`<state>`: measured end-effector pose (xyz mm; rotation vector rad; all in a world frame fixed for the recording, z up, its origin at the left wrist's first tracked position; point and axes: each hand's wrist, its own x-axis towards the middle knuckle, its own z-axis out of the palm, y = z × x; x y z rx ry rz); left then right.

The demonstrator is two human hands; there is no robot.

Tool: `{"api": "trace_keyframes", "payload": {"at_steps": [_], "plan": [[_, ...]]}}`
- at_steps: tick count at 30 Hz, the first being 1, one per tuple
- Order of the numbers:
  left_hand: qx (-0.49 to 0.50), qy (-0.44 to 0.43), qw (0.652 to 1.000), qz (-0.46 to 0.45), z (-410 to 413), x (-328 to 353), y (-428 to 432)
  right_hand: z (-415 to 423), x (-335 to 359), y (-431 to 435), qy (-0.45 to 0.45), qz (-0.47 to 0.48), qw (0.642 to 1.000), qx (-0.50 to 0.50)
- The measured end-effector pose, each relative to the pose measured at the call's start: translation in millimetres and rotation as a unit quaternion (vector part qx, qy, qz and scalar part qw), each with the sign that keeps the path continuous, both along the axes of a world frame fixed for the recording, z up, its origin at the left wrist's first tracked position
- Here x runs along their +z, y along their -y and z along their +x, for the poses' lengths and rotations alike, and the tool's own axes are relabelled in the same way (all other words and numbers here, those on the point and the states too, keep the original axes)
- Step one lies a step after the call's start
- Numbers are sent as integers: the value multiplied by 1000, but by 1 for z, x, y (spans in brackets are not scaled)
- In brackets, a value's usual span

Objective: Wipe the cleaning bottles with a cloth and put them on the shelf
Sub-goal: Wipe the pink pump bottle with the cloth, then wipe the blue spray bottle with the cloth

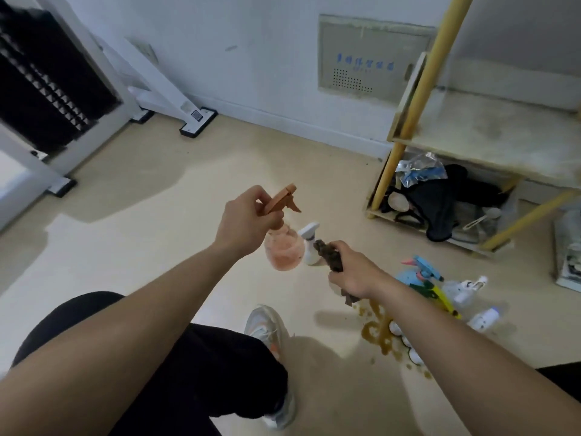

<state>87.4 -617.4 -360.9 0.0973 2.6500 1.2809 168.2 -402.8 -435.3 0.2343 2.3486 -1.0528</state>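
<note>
One pink spray bottle (283, 251) aloft

Gripped by its orange trigger head in the left hand (243, 223), fingers wrapped round it, above the floor (188, 171). Clutching a brown cloth (330, 256) in the right hand (353, 272), fingers clenched on it, just beside the bottle. Down below, white spray bottle (309, 247). Off right, yellow-framed shelf (490, 133).

One head-worn wide-angle view looks forward and down, close over the floor (132, 234) (shelf (490, 136) at two o'clock).
</note>
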Motion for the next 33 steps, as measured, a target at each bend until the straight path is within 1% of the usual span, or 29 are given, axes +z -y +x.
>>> {"api": "trace_keyframes", "payload": {"at_steps": [4, 8, 15, 20, 28, 31, 33], "plan": [[63, 15, 998, -27, -12, -38, 16, -5, -22, -4, 33, 31, 999, 0], [101, 31, 991, -80, -26, -74, 26, -11, -38, -5, 55, 47, 997, 5], [134, 72, 988, -40, -44, -132, 27, -27, -55, 0, 61, 61, 996, 8], [138, 90, 986, -27, -49, -163, 18, -35, -53, 3, 68, 34, 997, 4], [127, 119, 984, -41, -44, -190, 11, -37, -46, -2, 64, 34, 997, 0], [123, 120, 983, -62, -40, -193, 10, -31, -39, -10, 49, 30, 998, -1], [102, 121, 982, -102, -39, -188, 10, -25, -32, -17, 31, 38, 999, 0]]}}
